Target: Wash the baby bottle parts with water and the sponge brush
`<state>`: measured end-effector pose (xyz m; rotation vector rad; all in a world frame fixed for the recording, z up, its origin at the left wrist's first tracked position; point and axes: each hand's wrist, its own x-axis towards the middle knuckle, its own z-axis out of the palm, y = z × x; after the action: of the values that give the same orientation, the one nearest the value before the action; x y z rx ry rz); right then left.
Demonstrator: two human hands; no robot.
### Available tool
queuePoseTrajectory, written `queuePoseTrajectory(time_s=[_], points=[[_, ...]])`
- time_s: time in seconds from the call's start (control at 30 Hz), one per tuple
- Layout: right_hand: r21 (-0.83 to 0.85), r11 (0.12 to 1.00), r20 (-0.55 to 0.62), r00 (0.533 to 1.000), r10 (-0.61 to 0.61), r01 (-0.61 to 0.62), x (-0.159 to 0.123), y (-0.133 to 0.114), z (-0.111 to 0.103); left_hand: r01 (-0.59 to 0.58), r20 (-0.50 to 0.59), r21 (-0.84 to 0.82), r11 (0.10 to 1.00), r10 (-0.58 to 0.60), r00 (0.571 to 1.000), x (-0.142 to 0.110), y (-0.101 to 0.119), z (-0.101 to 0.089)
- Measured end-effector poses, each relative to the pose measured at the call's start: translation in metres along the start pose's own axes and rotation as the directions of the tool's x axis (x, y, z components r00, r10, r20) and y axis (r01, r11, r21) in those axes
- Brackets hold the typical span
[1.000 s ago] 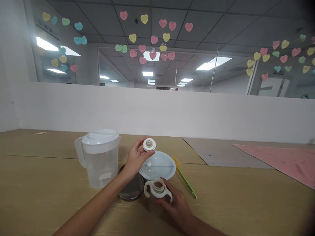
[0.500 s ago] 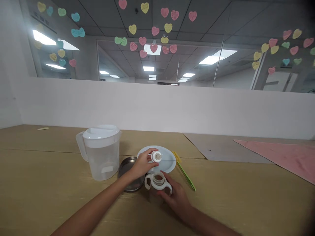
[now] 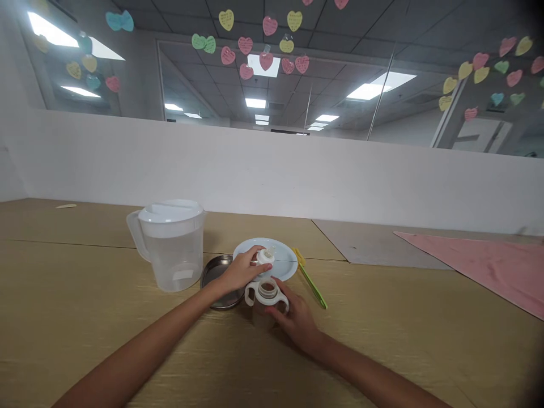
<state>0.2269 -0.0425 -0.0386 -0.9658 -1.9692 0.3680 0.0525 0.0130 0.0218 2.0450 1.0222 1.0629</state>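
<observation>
On the left stands a plastic water jug (image 3: 172, 258), and just beside it lies a round steel lid (image 3: 216, 275). My left hand (image 3: 240, 271) is closed around a white bottle cap (image 3: 266, 258), above a white plate (image 3: 284, 255). My right hand (image 3: 296, 320) is half open and grips a handled baby bottle (image 3: 267, 293), which is touching the plate's front edge.

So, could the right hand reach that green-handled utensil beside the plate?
Probably yes, once it lets go. The right hand is holding the two-handled bottle, but the green-handled utensil lies just beside it, with nothing in between.
</observation>
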Motion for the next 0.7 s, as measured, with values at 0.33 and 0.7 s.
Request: queuePoseTrajectory(time_s=[0.33, 0.7], points=[[0.000, 0.999, 0.014, 0.999, 0.036, -0.036, -0.002, 0.004, 0.001, -0.062, -0.126, -0.036, 0.997, 0.057, 0.990, 0.004, 0.012, -0.012], [0.018, 0.999, 0.023, 0.999, 0.041, -0.041, -0.002, 0.006, 0.003, -0.071, -0.154, 0.164, 0.984, 0.097, 0.983, 0.003, 0.007, -0.014]])
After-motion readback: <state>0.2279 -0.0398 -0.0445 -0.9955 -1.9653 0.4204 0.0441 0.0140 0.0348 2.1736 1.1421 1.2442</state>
